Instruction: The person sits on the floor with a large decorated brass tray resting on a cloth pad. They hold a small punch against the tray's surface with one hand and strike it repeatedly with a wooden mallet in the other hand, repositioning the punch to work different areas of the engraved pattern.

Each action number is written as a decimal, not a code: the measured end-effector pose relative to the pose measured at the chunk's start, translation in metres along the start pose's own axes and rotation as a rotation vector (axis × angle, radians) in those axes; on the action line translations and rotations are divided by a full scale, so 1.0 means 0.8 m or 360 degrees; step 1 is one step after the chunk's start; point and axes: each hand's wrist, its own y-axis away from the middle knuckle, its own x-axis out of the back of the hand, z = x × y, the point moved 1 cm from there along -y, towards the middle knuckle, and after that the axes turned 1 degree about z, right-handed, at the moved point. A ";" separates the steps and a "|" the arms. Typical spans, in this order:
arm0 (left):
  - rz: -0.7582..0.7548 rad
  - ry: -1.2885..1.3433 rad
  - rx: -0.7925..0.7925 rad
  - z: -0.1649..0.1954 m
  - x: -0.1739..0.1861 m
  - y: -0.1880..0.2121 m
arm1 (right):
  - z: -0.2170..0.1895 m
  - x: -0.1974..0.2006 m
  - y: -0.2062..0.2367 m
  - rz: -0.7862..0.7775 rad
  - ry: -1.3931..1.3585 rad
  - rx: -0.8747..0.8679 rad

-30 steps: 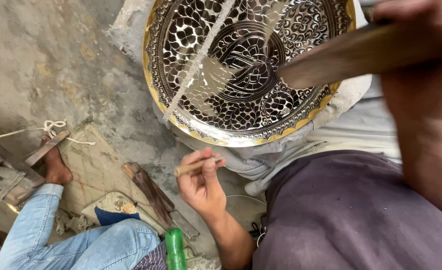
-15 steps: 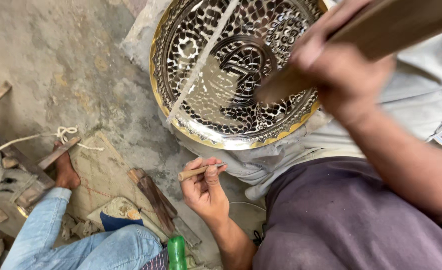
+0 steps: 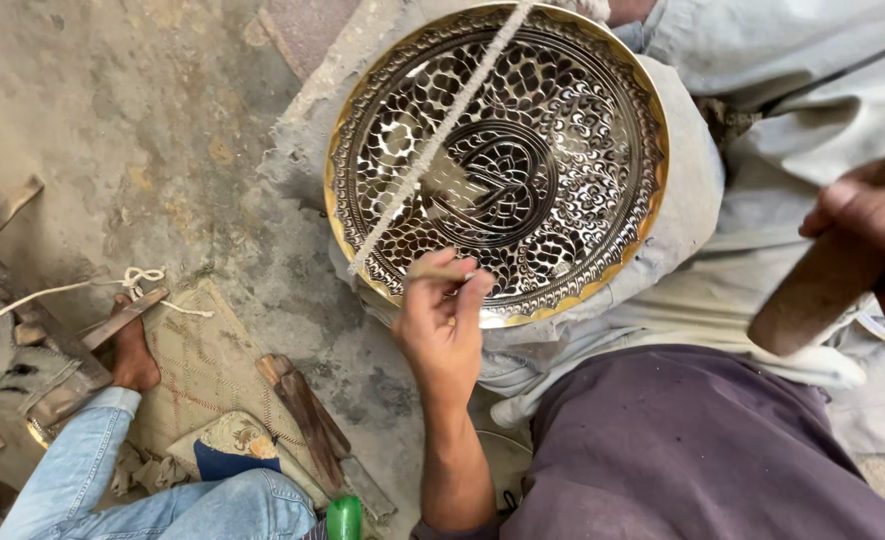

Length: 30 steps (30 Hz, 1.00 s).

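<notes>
The engraved brass plate (image 3: 498, 165) rests on the person's lap, stiff, thin, easily dented; best gripped at its rim. The left hand (image 3: 443, 325) pinches a small chisel (image 3: 441, 270); the right hand (image 3: 868, 240) clasps a wooden mallet (image 3: 813, 295)

The floor (image 3: 133, 120) at the upper left was bare and open. A white cord (image 3: 443, 130) crossed the plate (image 3: 603, 90) and blocked its left half. At lower left, another person's foot (image 3: 133, 355), a mat (image 3: 208, 370) and wood bits (image 3: 308, 415) filled the way.
</notes>
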 end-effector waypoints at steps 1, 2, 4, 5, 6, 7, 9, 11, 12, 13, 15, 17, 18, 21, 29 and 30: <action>-0.0059 -0.0018 -0.0050 0.002 -0.007 -0.009 | 0.006 0.009 -0.003 -0.0102 0.0198 -0.0078; -0.0126 -0.0096 -0.0073 0.003 -0.013 -0.019 | 0.014 0.012 0.000 -0.0101 0.0272 -0.0084; -0.0271 -0.0252 -0.0121 0.004 -0.026 -0.039 | 0.022 0.016 0.007 0.0015 0.0405 -0.0063; -0.0351 -0.0253 -0.0222 0.004 -0.032 -0.048 | 0.022 0.015 0.012 0.0029 0.0469 -0.0003; -0.0434 -0.0254 -0.0319 0.004 -0.037 -0.057 | 0.020 0.013 0.016 0.0043 0.0535 0.0053; -0.0523 -0.0255 -0.0415 0.003 -0.041 -0.062 | 0.016 0.009 0.021 0.0060 0.0600 0.0105; -0.0662 -0.0321 -0.0483 0.003 -0.045 -0.072 | 0.000 -0.007 0.027 -0.0018 0.0661 0.0471; -0.0757 -0.0383 -0.0513 0.003 -0.048 -0.077 | -0.020 -0.019 0.032 -0.0051 0.0835 0.0608; -0.0780 -0.0413 -0.0513 0.003 -0.049 -0.079 | -0.031 -0.025 0.034 -0.0043 0.0975 0.0565; -0.0803 -0.0444 -0.0508 0.004 -0.050 -0.081 | -0.041 -0.030 0.036 -0.0038 0.1115 0.0516; -0.0880 -0.0480 -0.0525 0.006 -0.049 -0.084 | -0.063 -0.043 0.043 0.0067 0.1756 0.1033; -0.0932 -0.0495 -0.0532 0.009 -0.048 -0.087 | -0.080 -0.054 0.045 0.0120 0.2133 0.1347; -0.0948 -0.0491 -0.0528 0.010 -0.047 -0.088 | -0.088 -0.057 0.044 0.0127 0.2197 0.1400; -0.1001 -0.0567 -0.0507 0.013 -0.049 -0.091 | -0.104 -0.065 0.042 0.0128 0.2425 0.1472; -0.1010 -0.0562 -0.0527 0.015 -0.048 -0.096 | -0.113 -0.080 0.038 -0.0163 0.1361 0.1346; -0.1010 -0.0569 -0.0546 0.015 -0.048 -0.096 | -0.115 -0.079 0.038 -0.0075 0.1829 0.1495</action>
